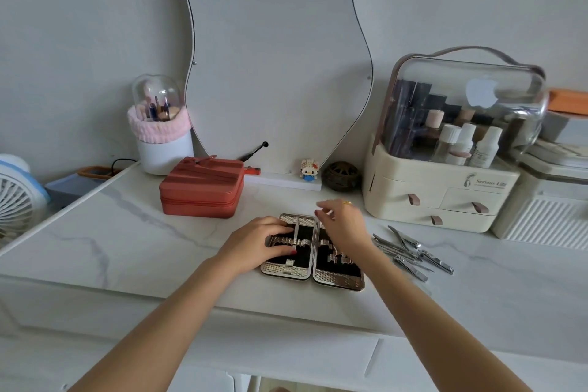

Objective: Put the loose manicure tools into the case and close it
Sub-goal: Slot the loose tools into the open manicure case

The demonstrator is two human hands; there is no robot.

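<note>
Pinching a thin tool [327,212] between its fingertips, the right hand [342,226] hovers over the open case [313,251], while the left hand [257,243] rests flat-fingered on the case's left half. Its slots look empty. A pile of loose tools [410,253] lies on the table [127,232] just right of it, so packing seems barely begun and closing is far off.

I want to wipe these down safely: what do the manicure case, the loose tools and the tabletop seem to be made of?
The case looks like shiny embossed metal or metallised plastic, given its glinting quilted rim; the lining is black and matte, perhaps velvet. The loose tools appear to be polished steel, silvery with bright highlights. The tabletop looks like white marble or a marble-look slab, with grey veins and a soft sheen.
</note>
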